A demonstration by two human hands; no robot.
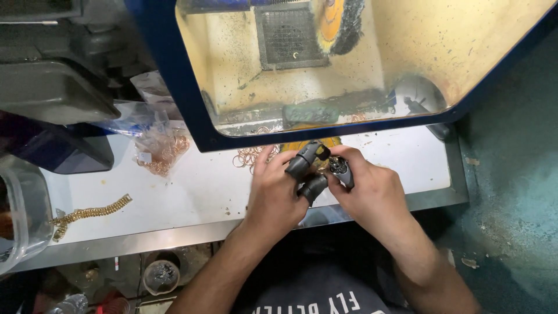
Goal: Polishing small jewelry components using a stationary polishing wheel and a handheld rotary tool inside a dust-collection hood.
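My left hand [273, 189] and my right hand [369, 186] meet over the white bench [197, 186] just below a blue-framed polishing hood [174, 75]. Black finger guards [305, 168] cover two fingers of the left hand, and a dark guard sits on a finger of the right hand. Between the fingertips both hands pinch a small gold-coloured piece [322, 166], mostly hidden. Inside the hood a yellow buffing wheel [337, 20] hangs near the top.
Thin gold rings [251, 156] lie under the hood's edge. A clear bag of rings [160, 148] and a gold chain bracelet [87, 214] rest on the bench to the left. A clear plastic container [20, 209] stands at the far left; dark machinery sits above it.
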